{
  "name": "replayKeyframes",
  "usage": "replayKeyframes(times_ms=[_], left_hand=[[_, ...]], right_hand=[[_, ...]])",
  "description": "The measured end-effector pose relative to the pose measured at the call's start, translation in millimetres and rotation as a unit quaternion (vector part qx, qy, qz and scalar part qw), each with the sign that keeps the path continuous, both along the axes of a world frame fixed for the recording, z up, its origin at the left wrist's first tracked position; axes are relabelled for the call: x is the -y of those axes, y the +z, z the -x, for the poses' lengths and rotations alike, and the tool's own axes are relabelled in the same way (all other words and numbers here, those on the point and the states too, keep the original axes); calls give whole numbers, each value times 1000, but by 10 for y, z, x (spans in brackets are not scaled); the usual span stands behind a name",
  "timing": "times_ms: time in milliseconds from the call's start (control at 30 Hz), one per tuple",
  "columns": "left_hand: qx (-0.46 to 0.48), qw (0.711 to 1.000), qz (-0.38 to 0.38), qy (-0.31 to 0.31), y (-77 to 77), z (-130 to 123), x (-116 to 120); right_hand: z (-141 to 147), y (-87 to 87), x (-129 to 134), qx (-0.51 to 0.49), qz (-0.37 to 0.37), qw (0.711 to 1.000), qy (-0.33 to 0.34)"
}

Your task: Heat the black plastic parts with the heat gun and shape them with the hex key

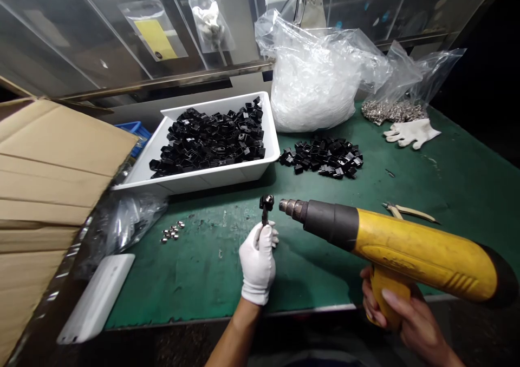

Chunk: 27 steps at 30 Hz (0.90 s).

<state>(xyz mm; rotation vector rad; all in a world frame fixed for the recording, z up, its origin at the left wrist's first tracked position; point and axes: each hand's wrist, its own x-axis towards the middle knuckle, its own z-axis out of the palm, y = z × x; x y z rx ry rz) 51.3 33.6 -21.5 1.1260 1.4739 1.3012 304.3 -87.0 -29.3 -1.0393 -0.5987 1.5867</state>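
Observation:
My left hand [257,261], in a white glove, pinches a small black plastic part [266,202] by its narrow lower end and holds it upright above the table. Something shiny shows at the part's top. My bare right hand [400,315] is wrapped round the handle of a yellow heat gun [422,253]. The gun's stepped metal nozzle points left at the black part, a small gap away from it. Several small silver metal pieces [171,231] lie on the green table [195,286] to the left of my gloved hand.
A white tray [219,173] full of black parts stands behind, beside a loose pile of black parts [325,157]. Farther back are a large plastic bag [314,85], a bag of metal pieces [392,110] and a white glove [413,132]. Pliers [410,213] lie right; a cardboard box [52,183] stands left.

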Motion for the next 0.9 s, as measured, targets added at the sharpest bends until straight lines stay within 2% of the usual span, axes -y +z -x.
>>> replayKeyframes(times_ms=[900], left_hand=[[-23, 1000, -11, -11, -37, 10, 16]], right_hand=[[-8, 7, 0, 14, -10, 1000, 8]])
